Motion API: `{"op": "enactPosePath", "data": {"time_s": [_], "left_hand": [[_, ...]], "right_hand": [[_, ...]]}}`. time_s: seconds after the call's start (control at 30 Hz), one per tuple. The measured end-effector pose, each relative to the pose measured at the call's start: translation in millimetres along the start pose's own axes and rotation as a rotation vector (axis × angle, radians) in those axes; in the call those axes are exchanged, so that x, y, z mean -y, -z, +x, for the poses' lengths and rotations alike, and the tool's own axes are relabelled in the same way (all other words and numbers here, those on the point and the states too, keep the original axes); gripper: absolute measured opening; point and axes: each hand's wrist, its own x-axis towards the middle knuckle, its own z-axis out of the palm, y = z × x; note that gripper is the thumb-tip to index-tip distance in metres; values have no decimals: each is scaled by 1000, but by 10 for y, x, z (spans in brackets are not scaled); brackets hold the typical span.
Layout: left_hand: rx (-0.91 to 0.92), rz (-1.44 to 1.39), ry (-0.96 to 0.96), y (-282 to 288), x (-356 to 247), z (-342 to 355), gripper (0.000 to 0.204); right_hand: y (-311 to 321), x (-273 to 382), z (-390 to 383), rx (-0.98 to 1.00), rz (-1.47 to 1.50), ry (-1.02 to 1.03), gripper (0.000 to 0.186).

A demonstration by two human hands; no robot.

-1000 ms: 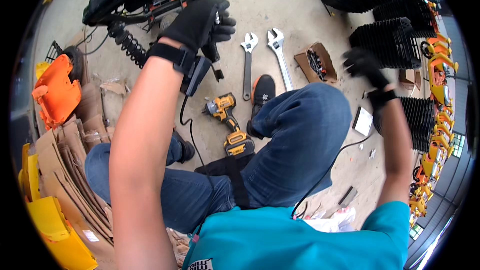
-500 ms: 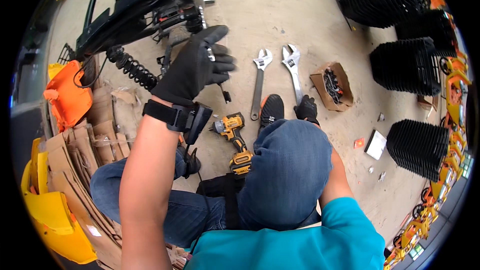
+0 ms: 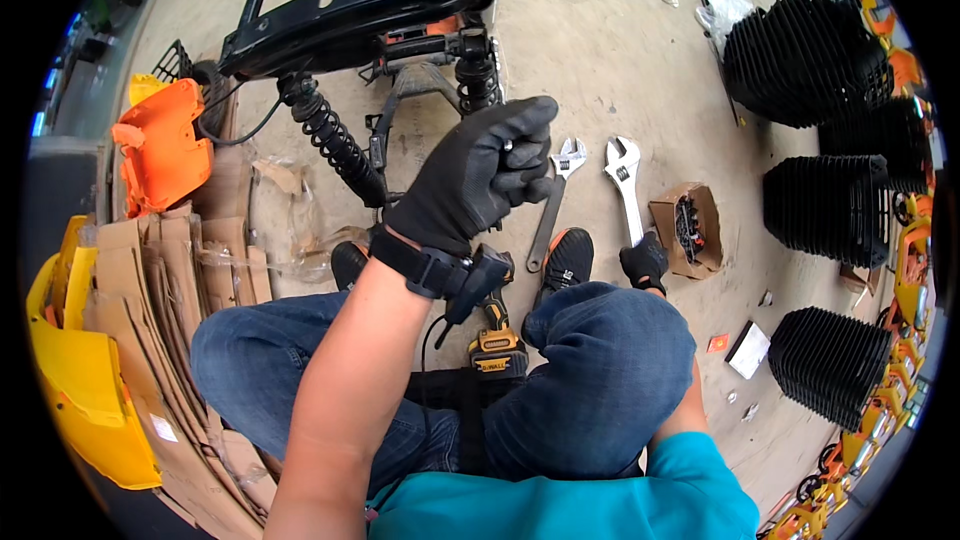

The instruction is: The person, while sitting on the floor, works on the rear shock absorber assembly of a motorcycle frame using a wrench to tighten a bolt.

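Note:
In front of the black vehicle frame (image 3: 350, 10), my left hand (image 3: 470, 175) is raised in a black glove. Its fingers are curled round a small shiny metal part (image 3: 508, 146), mostly hidden, so I cannot make out its kind. My right hand (image 3: 643, 265), also gloved and partly behind my knee, grips the handle end of an adjustable wrench (image 3: 624, 180) lying on the floor. Left of it lies a second adjustable wrench (image 3: 553, 200) with a darker handle. A yellow and black cordless power tool (image 3: 496, 345) stands between my legs, its upper part covered by my left wrist.
Black coil-spring shock absorbers (image 3: 335, 145) hang from the frame. Right of the wrenches sits an open cardboard box (image 3: 700, 252) of small hardware. Stacks of black plastic baskets (image 3: 825, 205) line the right side. Flattened cardboard (image 3: 140, 300), an orange panel (image 3: 165, 145) and yellow panels (image 3: 95, 400) lie left.
My left hand has moved right, and its spread fingers have curled in over the metal part. The view has shifted, showing more of the frame. My right hand stays on the wrench handle.

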Motion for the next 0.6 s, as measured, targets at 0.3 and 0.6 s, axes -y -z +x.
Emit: {"op": "enactPosePath", "data": {"time_s": [0.3,0.6], "left_hand": [[-376,334,-170,-188,84,19,22],[-350,1085,-487,173,309,241,25]], "right_hand": [[-111,-151,51,-155,328,157,37],[1056,40,-440,-16,1326,566,13]]}}
